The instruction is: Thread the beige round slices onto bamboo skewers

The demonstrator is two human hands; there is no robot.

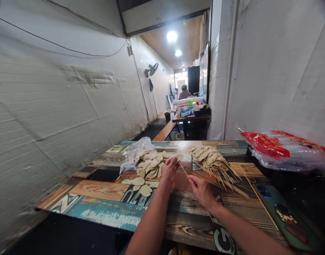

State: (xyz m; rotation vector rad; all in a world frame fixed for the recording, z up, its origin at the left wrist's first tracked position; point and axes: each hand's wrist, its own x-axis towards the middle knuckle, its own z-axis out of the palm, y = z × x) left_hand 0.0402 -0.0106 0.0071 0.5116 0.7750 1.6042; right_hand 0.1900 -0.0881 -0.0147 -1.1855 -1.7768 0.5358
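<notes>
Between the fingers of my left hand (pixel 169 170) is a thin, oval, pale beige slice (pixel 179 157); what food it is I cannot tell. My right hand (pixel 202 190) pinches a thin wooden skewer (pixel 184 169) that slants up to that slice. Whether the tip has gone into it is too small to see. Left of my hands lies a heap of loose beige slices (pixel 151 163), with several single ones (pixel 145 190) in front of it. To the right, a pile of skewered slices (pixel 208 156) lies beside bare skewers (pixel 231 186).
A clear plastic bag (pixel 141 147) lies behind the loose heap. A dark flat object (pixel 104 175) sits at left. On the right are a green phone (pixel 286 216) and a red-and-clear plastic package (pixel 281 145). Farther back, a person (pixel 184 92) sits beyond a cluttered table (pixel 191 118).
</notes>
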